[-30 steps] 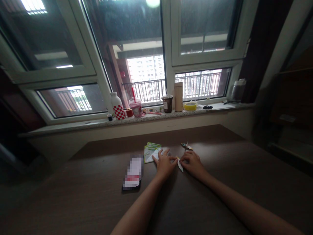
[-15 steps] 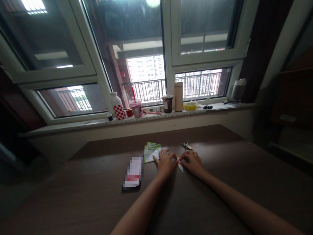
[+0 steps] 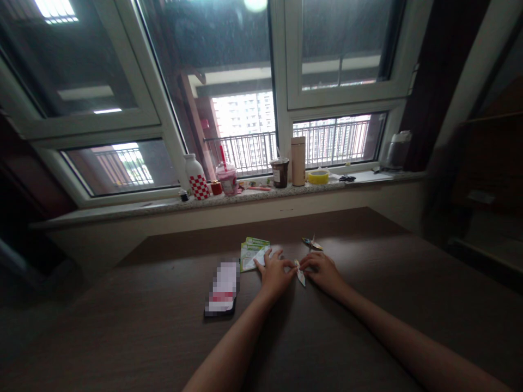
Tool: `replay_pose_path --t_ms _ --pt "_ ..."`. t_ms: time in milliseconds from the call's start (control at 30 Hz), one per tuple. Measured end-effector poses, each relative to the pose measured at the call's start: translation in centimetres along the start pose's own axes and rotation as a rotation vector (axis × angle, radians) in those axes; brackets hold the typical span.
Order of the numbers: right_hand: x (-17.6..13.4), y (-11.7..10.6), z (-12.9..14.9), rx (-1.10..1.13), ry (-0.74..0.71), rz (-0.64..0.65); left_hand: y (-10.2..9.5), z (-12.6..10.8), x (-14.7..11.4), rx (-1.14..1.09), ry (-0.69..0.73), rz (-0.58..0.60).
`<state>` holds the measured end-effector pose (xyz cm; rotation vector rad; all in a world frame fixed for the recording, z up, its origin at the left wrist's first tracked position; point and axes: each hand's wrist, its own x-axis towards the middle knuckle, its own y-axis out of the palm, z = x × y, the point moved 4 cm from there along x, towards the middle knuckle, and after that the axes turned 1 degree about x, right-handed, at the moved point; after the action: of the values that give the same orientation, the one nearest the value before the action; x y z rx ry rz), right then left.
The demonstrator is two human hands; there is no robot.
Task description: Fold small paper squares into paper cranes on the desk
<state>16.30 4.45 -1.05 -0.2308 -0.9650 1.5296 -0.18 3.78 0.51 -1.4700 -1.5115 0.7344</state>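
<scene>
A small piece of folded paper (image 3: pixel 301 279), pale with narrow pointed ends, lies between my two hands over the table. From its left side my left hand (image 3: pixel 278 272) pinches it with thumb and index finger, the other fingers spread toward the printed sheets (image 3: pixel 250 256). On the opposite side my right hand (image 3: pixel 324 269) has its fingertips closed on the same paper, covering part of it. Just beyond the right hand sits a second folded paper piece (image 3: pixel 312 244), patterned, with thin points like an origami crane.
On the brown table (image 3: pixel 163 337), a phone (image 3: pixel 223 286) with a blurred screen lies left of my left hand. Behind, the windowsill (image 3: pixel 253 197) holds a checkered bottle (image 3: pixel 198 177), a pink drink (image 3: pixel 227 178), a dark drink cup (image 3: pixel 280 173), a tan flask (image 3: pixel 298 161) and yellow tape (image 3: pixel 317 177).
My right hand's fingers have shifted slightly on the folded paper, and more of its upper part shows between the hands. Everything else stays in place.
</scene>
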Motion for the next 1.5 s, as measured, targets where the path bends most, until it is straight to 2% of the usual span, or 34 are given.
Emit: replay_pose_path --t_ms 167,467,633,767,967,1233,1500 --pt "-0.3 -0.2 0.1 -0.052 0.051 0.008 0.0 0.0 -0.1 -0.027 -0.011 -0.001" --pt "-0.4 -0.7 0.8 -0.127 -0.033 0.048 -0.1 0.1 0.0 -0.032 0.019 -0.007" --pt "-0.2 -0.4 0.6 -0.068 0.078 0.069 -0.7 -0.2 0.0 0.028 0.119 -0.042" --pt "0.1 0.1 0.0 -0.024 0.123 0.085 -0.8 -0.3 0.0 0.056 0.106 -0.003" --pt "0.2 0.1 -0.1 -0.017 0.155 0.043 -0.9 -0.2 0.1 0.021 0.127 0.028" --pt "0.2 0.1 -0.2 0.010 0.174 0.023 -1.0 -0.3 0.0 -0.005 0.179 -0.008" --pt "0.1 -0.1 -0.1 0.032 0.173 0.002 -0.9 -0.5 0.0 -0.035 0.117 -0.004"
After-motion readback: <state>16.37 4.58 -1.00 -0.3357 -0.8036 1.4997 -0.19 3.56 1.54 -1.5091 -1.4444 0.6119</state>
